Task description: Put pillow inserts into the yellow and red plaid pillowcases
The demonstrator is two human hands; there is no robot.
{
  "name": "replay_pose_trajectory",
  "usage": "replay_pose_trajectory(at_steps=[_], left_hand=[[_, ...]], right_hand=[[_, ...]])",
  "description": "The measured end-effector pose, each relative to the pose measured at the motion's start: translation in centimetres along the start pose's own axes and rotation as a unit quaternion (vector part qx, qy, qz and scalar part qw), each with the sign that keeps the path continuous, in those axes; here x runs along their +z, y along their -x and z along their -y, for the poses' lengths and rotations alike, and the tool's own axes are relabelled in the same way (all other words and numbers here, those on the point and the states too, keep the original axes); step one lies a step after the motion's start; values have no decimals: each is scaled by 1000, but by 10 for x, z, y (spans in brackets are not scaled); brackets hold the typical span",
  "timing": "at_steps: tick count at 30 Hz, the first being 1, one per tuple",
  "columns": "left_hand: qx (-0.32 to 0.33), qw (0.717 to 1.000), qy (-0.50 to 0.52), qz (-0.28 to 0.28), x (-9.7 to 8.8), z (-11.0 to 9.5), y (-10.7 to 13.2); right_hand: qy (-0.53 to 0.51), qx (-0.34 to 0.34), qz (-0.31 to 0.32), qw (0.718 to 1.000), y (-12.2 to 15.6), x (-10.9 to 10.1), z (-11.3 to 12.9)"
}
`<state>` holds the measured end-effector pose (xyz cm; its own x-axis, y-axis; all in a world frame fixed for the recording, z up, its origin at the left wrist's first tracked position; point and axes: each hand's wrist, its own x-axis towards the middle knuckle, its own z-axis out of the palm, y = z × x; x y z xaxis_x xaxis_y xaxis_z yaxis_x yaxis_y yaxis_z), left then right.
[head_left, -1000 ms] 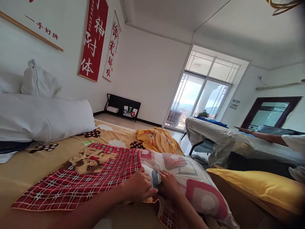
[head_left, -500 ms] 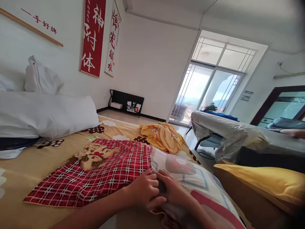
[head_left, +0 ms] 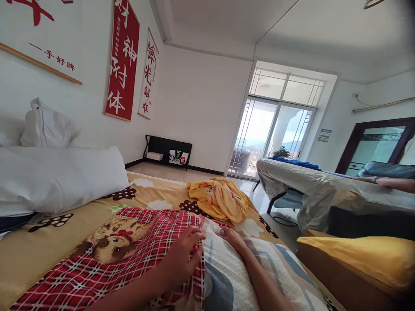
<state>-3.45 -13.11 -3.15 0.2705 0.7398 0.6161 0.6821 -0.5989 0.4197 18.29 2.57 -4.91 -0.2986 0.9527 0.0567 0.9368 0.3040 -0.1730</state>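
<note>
A red plaid pillowcase (head_left: 142, 246) with a dog print lies across the bed in front of me. Along its right edge, a pale patterned pillow (head_left: 227, 276) with grey and blue shapes meets it, its far end at the pillowcase's edge. My left hand (head_left: 183, 257) rests over that edge, fingers curled and thumb on the near side, closed on the fabric. Farther forward, my right hand (head_left: 232, 238) is on the pillow's far part, thumb on top and the other fingers mostly hidden, closed on the pillow.
Crumpled yellow cloth (head_left: 220, 198) lies at the bed's far edge. A long white pillow (head_left: 61, 179) is on the left. To the right stand a plastic-covered table (head_left: 311, 185), a box with yellow fabric (head_left: 363, 255) and another person's arm (head_left: 392, 182).
My hands have separated. The right hand has moved forward along the pillow, while the left has shifted left on the pillowcase edge. The view has tilted up somewhat.
</note>
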Motion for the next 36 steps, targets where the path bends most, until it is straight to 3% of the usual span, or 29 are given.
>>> replay_pose_trajectory(at_steps=[2,6,9,12,17,21,24,27,31,33,36], left_hand=[[-59,997,-58,-13,5,13,-32],[-175,961,-200,76,27,32,-91],[-205,947,-222,113,37,39,-113],[-223,936,-233,141,31,47,-120],[-201,944,-216,149,19,50,-124],[-142,966,-154,149,29,29,-138],[-106,978,-110,144,32,15,-147],[-108,981,-113,118,28,14,-133],[-88,980,-131,118,28,14,-62],[-37,985,-133,99,33,11,-17],[93,984,-144,45,38,7,36]], right_hand=[[-3,-9,-22,1000,11,2,-2],[6,-33,-62,998,36,-13,-2],[21,-59,-79,995,53,-18,6],[47,-85,-81,992,65,-15,16],[56,-130,-96,985,73,-21,42],[61,-208,-113,970,69,-39,79],[70,-219,-125,965,60,-47,90],[67,-159,-170,970,53,-45,69],[52,-84,-205,974,66,-26,16],[53,-120,-212,968,89,-9,-7],[86,-216,-205,951,135,26,-29]])
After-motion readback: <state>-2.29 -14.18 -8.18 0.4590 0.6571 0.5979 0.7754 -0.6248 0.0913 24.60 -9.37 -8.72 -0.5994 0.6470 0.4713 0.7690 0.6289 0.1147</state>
